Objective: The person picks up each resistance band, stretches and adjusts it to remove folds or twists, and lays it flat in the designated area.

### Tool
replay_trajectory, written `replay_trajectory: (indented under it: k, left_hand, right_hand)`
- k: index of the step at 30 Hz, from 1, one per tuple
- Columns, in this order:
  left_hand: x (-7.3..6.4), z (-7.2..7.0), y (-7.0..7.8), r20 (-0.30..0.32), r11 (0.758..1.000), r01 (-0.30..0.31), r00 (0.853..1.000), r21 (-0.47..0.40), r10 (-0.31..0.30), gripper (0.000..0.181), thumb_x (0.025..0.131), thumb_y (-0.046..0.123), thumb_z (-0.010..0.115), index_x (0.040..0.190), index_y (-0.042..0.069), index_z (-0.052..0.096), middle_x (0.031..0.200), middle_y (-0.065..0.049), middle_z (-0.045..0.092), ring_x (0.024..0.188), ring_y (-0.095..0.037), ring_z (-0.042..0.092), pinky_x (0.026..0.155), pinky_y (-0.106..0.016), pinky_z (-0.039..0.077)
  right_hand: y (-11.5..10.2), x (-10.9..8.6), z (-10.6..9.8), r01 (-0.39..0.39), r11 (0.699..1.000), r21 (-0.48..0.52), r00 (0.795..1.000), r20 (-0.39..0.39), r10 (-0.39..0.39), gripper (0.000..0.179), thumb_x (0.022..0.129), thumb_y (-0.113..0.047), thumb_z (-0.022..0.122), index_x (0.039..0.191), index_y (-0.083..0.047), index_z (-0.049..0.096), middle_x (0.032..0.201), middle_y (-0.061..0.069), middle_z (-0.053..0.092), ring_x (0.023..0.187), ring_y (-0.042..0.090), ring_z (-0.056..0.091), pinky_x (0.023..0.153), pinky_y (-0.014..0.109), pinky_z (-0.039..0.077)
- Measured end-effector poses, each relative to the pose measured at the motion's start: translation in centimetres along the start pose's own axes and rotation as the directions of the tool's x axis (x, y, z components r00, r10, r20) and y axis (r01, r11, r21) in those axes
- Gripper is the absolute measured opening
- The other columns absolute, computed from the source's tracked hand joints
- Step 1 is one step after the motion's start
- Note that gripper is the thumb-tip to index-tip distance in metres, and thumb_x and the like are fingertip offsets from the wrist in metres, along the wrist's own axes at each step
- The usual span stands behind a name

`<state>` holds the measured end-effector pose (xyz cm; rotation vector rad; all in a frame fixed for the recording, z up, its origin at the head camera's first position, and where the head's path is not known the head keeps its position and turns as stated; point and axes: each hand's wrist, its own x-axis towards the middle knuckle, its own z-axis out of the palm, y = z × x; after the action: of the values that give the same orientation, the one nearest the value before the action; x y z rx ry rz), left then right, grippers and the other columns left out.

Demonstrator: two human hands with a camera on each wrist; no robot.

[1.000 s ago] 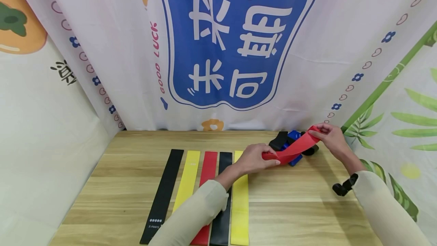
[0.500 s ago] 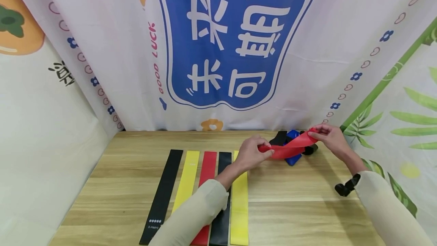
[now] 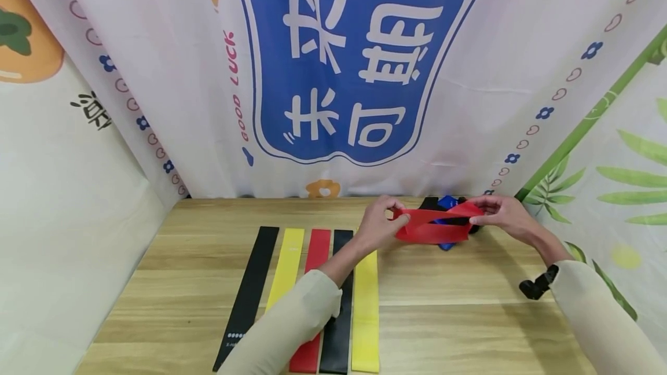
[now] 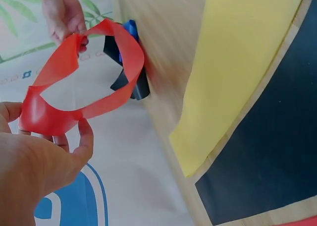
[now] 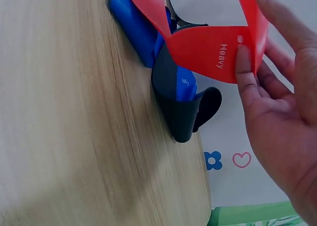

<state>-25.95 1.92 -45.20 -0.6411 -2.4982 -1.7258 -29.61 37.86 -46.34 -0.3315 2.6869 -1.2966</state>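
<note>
A red resistance band (image 3: 429, 234) forms an open, twisted loop above the back right of the table. My left hand (image 3: 377, 227) pinches its left end between thumb and fingers. At the other end my right hand (image 3: 505, 217) grips the band, with the thumb near the printed word "Heavy" in the right wrist view. The left wrist view shows the loop of the red band (image 4: 37, 112) spread between both hands. Behind and below it lies a heap of rolled bands, a blue band (image 5: 131, 25) and a black band (image 5: 173, 112) among them.
Flat bands lie side by side on the wooden table (image 3: 448, 328): a black band (image 3: 252, 282), a yellow band (image 3: 286, 271), a red band (image 3: 316, 247), another black band (image 3: 336, 334) and another yellow band (image 3: 366, 317). My left forearm partly covers them. A printed curtain (image 3: 208, 103) borders the back.
My left hand has moved up and slightly left with its end of the red band. The loop has opened wider and now hangs nearly level. The right hand has shifted slightly downward.
</note>
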Motion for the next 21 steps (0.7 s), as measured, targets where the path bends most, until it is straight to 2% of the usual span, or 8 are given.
replay_trajectory:
  k: [6, 12, 16, 21]
  left_hand:
    - [-0.2, -0.6, 0.1, -0.019, 0.999, 0.034, 0.999, -0.015, -0.034, 0.006, 0.097, 0.013, 0.073, 0.102, 0.013, 0.072, 0.112, -0.002, 0.064, 0.108, -0.016, 0.058, 0.079, -0.023, 0.059]
    - [-0.3, -1.1, 0.1, -0.023, 0.998, 0.047, 0.999, -0.041, -0.048, 0.005, 0.098, 0.012, 0.071, 0.103, 0.013, 0.071, 0.112, -0.002, 0.064, 0.113, -0.026, 0.06, 0.086, -0.027, 0.058]
    - [-0.3, -1.8, 0.1, -0.034, 0.996, 0.056, 0.998, -0.074, -0.058, 0.003, 0.099, 0.013, 0.069, 0.101, 0.011, 0.07, 0.114, -0.002, 0.066, 0.111, -0.022, 0.062, 0.09, -0.031, 0.058]
    - [-0.4, -2.7, -0.1, -0.012, 0.988, 0.1, 0.995, -0.114, -0.102, 0.004, 0.101, 0.016, 0.068, 0.101, 0.012, 0.068, 0.116, -0.003, 0.066, 0.106, -0.021, 0.066, 0.081, -0.035, 0.063]
  right_hand:
    - [0.5, 0.2, 0.4, 0.058, 0.996, -0.066, 0.998, -0.013, -0.059, 0.045, 0.086, -0.02, 0.09, 0.126, -0.007, 0.074, 0.115, 0.014, 0.076, 0.09, 0.014, 0.072, 0.076, 0.027, 0.061]
    - [0.7, 0.1, 0.6, 0.077, 0.996, -0.053, 0.997, 0.01, -0.077, 0.026, 0.094, -0.004, 0.08, 0.119, -0.001, 0.076, 0.105, 0.013, 0.079, 0.085, 0.017, 0.073, 0.076, 0.034, 0.063]
    - [0.6, -0.1, 0.7, 0.041, 0.996, -0.08, 0.999, 0.015, -0.04, 0.026, 0.096, -0.014, 0.08, 0.118, 0.0, 0.076, 0.103, 0.011, 0.078, 0.086, 0.022, 0.069, 0.077, 0.033, 0.061]
    - [0.6, -0.4, 0.8, -0.029, 0.994, -0.109, 0.999, 0.028, 0.032, 0.032, 0.095, -0.025, 0.082, 0.118, -0.003, 0.077, 0.101, 0.006, 0.075, 0.087, 0.022, 0.064, 0.078, 0.034, 0.058]
